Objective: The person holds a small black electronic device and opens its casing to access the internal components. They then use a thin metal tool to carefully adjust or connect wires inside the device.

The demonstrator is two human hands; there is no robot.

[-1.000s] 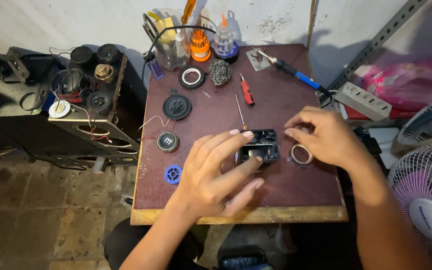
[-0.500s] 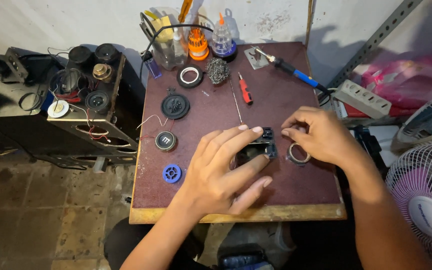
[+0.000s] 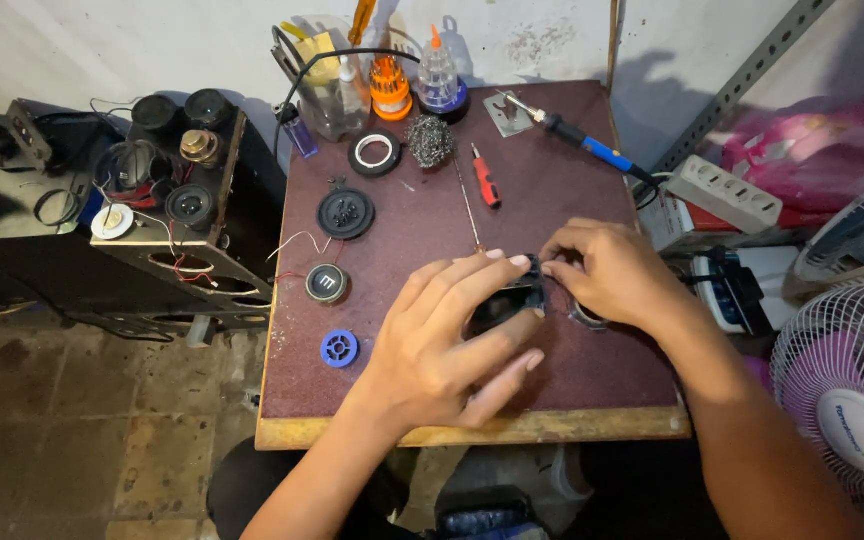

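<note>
Black plastic shows between the two hands: a small dark housing [image 3: 504,303] lies on the maroon counter [image 3: 592,180], mostly covered. The left hand [image 3: 447,345] lies flat over it, fingers [image 3: 472,275] spread and curled around its near and far edges, apparently to pin it steady. The right hand [image 3: 607,275] comes in from the opposite side, its fingers bunched and pinching at the housing's upper right corner; whether something tiny sits between them cannot be told. Under the right palm a metal ring [image 3: 584,320] peeks out, touching the counter. Both forearms angle in from the lower edge, wrists low, palms down.

Just beyond the left fingers a thin metal rod [image 3: 468,205] and a red-handled screwdriver [image 3: 486,181] lie within easy reach. Left of the left hand sit a round silver-rimmed part [image 3: 326,284] with thin wires and a blue toothed disc [image 3: 339,349]; farther off are a black round cap [image 3: 345,213], a tape roll [image 3: 375,153] and a wire scrubber [image 3: 430,140]. A blue-handled soldering iron [image 3: 577,140] rests well beyond the right fingers.
</note>
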